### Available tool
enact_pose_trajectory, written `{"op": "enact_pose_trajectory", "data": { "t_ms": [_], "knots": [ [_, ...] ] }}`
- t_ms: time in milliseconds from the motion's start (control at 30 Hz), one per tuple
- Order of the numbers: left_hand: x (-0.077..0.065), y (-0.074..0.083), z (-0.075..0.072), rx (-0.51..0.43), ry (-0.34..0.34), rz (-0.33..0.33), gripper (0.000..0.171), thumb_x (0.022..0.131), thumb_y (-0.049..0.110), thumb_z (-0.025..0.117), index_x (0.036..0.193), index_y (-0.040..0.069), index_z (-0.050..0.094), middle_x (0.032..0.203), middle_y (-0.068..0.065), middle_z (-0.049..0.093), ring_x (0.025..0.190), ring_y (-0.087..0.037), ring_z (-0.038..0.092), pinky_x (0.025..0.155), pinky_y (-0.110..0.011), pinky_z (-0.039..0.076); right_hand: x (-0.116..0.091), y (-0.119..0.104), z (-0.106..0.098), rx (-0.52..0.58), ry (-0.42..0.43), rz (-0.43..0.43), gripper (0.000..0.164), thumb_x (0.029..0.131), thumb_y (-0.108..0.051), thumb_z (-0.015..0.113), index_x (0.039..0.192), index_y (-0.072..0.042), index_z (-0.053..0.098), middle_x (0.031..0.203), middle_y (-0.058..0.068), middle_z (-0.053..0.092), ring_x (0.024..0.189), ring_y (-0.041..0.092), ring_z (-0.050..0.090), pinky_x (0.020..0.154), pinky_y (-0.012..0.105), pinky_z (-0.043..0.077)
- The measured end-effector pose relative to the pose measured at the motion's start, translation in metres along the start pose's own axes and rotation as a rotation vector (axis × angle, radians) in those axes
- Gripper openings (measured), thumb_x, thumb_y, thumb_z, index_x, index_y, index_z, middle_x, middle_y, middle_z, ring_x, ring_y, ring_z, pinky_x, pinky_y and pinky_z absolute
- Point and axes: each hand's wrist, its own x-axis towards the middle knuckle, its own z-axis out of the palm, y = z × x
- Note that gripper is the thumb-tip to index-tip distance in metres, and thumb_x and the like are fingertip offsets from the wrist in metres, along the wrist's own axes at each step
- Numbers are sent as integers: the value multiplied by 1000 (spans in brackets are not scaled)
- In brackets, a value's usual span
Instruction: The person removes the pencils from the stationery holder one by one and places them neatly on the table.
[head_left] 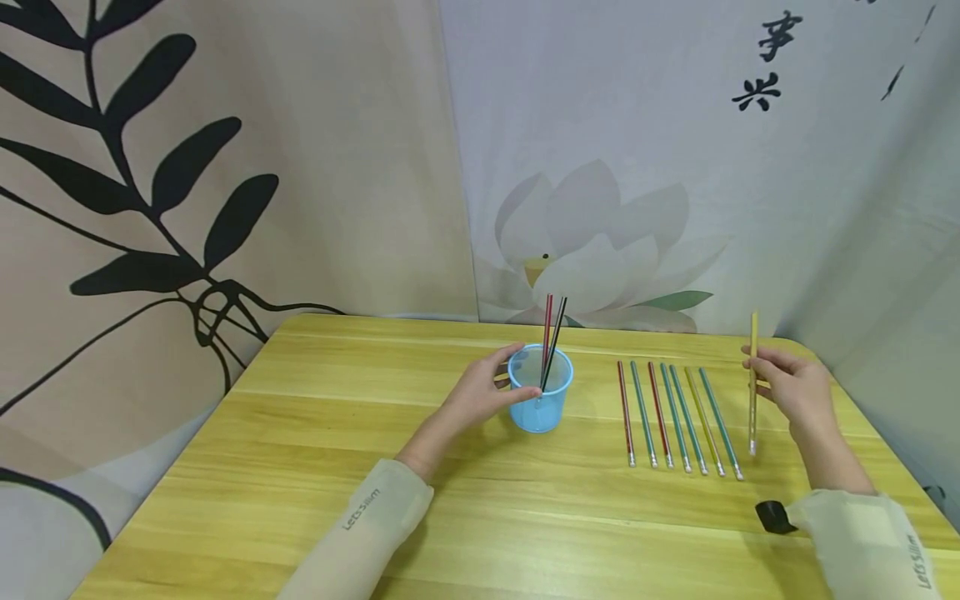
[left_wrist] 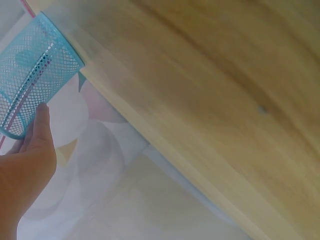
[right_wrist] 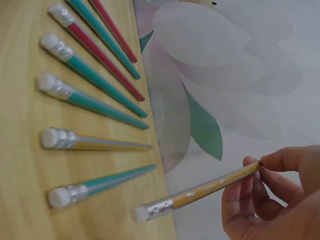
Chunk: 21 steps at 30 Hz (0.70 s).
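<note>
My left hand [head_left: 478, 387] holds a light blue mesh pencil cup [head_left: 538, 417], thumb at the near side of the rim and fingers round the far left side. Red pencils [head_left: 547, 321] and black pencils [head_left: 556, 340] lean inside it, rising above the rim. On the right, my right hand [head_left: 801, 396] pinches a yellow pencil [head_left: 753, 408] near its upper end. That pencil hangs almost upright, its white eraser [right_wrist: 140, 214] lowest. Left of it lies a row of several red, green and yellow pencils [head_left: 678, 417], erasers towards me; the yellow one [right_wrist: 110, 144] shows clearly in the right wrist view.
All this is on a wooden table [head_left: 315, 467], with the cup left of the pencil row. A printed curtain [head_left: 360, 167] hangs behind the back edge. A small black strap end [head_left: 776, 517] sticks out by the right sleeve [head_left: 862, 542].
</note>
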Motion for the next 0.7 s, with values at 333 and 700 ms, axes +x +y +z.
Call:
{"op": "enact_pose_trajectory", "data": {
  "t_ms": [333, 700],
  "knots": [
    [0, -1, 0, 2, 1, 3, 81, 86, 31, 80, 152, 9, 39, 149, -14, 51, 133, -35, 56, 107, -39, 53, 3, 18, -1, -131, -54, 66, 53, 106, -21, 45, 145, 15, 38, 82, -42, 54, 78, -16, 54, 68, 10, 58],
    [1, 0, 0, 2, -3, -2, 81, 86, 31, 80, 152, 8, 39, 149, -14, 51, 133, -35, 55, 108, -39, 53, 10, 37, -6, -173, -117, 151, 58, 104, -22, 50, 146, 15, 35, 77, -37, 54, 75, -12, 58, 68, 15, 61]
  ]
}}
